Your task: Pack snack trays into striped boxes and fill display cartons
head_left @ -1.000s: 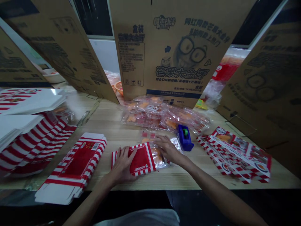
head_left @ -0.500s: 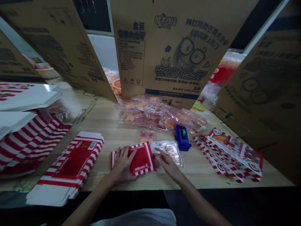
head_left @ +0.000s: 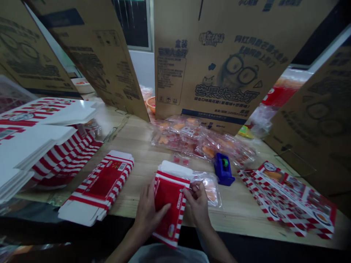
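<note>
A red carton with striped edges (head_left: 168, 204) stands tilted in front of me at the table's front edge, its white end flap raised at the top. Wrapped around its left side, my left hand (head_left: 149, 210) holds it with the thumb across the face. The bent fingers of my right hand (head_left: 199, 202) pinch the upper right edge of the same carton. Just behind that hand lies a clear plastic packet (head_left: 211, 186) with pale contents. A blue tape dispenser (head_left: 223, 170) with a green core stands beyond the packet.
A heap of clear candy packets (head_left: 192, 137) lies at the back, before an upright cardboard sheet (head_left: 219, 65). Flattened red cartons (head_left: 105, 180) are stacked to the left, with more white-flapped cartons (head_left: 41, 142) farther left. Checkered printed cards (head_left: 290, 201) fan out on the right.
The carton has gone from lying on the table to being tilted up nearer me, its flap end now pointing away. My right hand has moved from the flap end to its right edge.
</note>
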Demonstrator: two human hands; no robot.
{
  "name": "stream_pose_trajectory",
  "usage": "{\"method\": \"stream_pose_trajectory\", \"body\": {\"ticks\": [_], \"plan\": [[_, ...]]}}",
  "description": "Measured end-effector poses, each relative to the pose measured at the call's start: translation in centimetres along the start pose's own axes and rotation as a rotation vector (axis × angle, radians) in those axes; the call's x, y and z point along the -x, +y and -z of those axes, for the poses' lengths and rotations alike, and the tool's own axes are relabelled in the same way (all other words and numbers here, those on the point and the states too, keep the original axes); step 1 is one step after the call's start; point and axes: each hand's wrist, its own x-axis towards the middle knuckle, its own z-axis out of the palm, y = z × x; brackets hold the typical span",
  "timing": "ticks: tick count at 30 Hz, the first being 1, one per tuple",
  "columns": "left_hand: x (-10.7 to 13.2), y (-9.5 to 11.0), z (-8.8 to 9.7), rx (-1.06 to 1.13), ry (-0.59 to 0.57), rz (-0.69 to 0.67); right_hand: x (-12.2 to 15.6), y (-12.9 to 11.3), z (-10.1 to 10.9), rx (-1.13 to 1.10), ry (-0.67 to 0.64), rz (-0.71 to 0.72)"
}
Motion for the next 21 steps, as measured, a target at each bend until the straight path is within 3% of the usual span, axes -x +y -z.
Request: {"method": "stream_pose_trajectory", "body": {"ticks": [4, 8, 11, 13, 18, 21], "plan": [[0.3, -1.1, 0.4, 0.451, -0.180, 0.094, 0.3, 1.0, 1.3, -0.017, -0.143, -0.122], [0.6, -1.9, 0.2, 0.626, -0.223, 0.165, 1.2, 1.6, 2.4, 0.154, -0.168, -0.102], [0.6, -2.2, 0.1, 0.795, -0.350, 0.202, 1.7, 1.8, 2.6, 0.259, -0.210, -0.063], [0.2, -2.2, 0.3, 0.788, -0.407, 0.188, 1.7, 1.9, 2.5, 0.302, -0.218, -0.026], [-1.4, -2.0, 0.9, 0.466, -0.281, 0.046, 0.9, 1.9, 1.5, 0.342, -0.157, 0.093], [-1.8, -2.0, 0.7, 0.514, -0.181, 0.115, 0.4, 1.6, 0.7, 0.215, -0.089, 0.049]]}}
